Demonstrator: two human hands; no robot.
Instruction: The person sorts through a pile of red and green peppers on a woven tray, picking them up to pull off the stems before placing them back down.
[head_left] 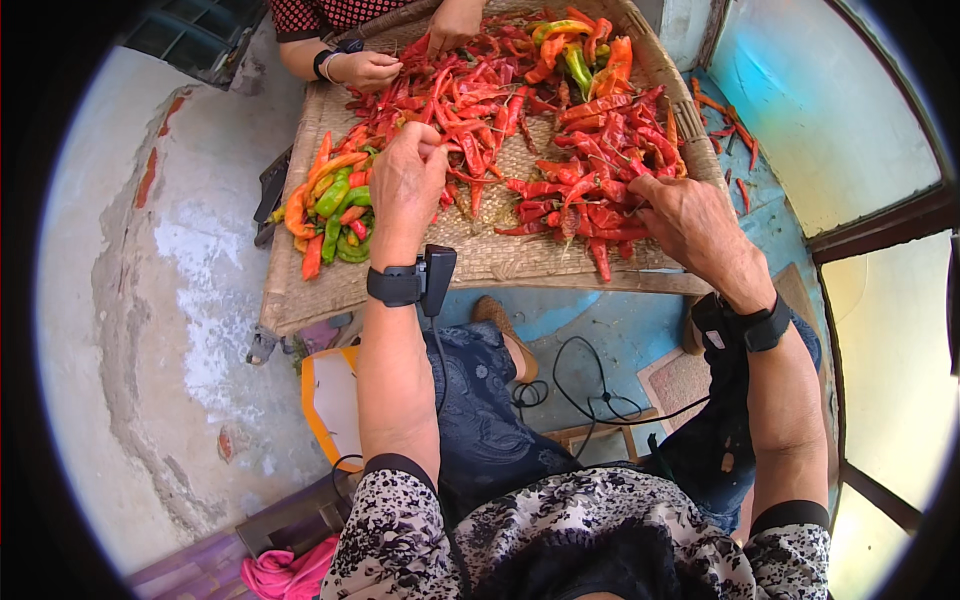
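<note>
A heap of red chili peppers [480, 110] covers the middle of a woven tray [400, 285]. Above the heap's near left side is my left hand [408, 178], its thumb and forefinger closed on a red chili pepper partly hidden by the hand. On the right, my right hand [690, 215] reaches to a second pile of red chili peppers [590, 190]. Its fingers are pinched on a pepper at the pile's edge; the fingertips are partly covered. Green and orange peppers [335, 205] lie in a group left of my left hand.
Across the tray, another person's hands [368, 70] work in the heap. Orange and green peppers [590, 60] sit at the far right. Loose peppers [740, 130] lie on the blue floor. Black cables [600, 395] trail below the tray, and a glazed frame [830, 120] stands at right.
</note>
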